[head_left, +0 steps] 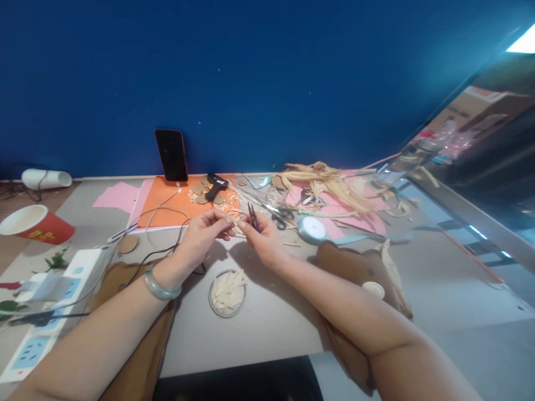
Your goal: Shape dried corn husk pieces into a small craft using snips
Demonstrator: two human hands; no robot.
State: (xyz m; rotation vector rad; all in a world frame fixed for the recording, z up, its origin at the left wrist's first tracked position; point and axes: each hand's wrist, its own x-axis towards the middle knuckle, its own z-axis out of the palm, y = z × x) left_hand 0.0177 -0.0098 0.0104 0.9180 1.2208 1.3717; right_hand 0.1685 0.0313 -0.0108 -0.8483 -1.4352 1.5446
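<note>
My left hand [209, 231] is closed in a pinch on a small pale piece [235, 225], which looks like a bit of dried husk. My right hand [267, 240] meets it there, thumb and fingertips close to the same piece. A small dark two-pointed tool [253, 216] is tucked in my right hand, its tips upward; whether it is snips or tweezers I cannot tell. Below both hands stands a round dish [210, 299] holding pale cut strips [229, 291]. Black-handled scissors [284, 217] lie just beyond my right hand.
Behind my hands lie a black glue gun [216, 186], orange paper [161, 200] and dried husks [324, 174]. A ribbon spool [312, 229] sits at right. A phone [171, 156] leans on the blue wall. Cables, a power strip [31, 348] and a paper cup [45, 227] occupy the left.
</note>
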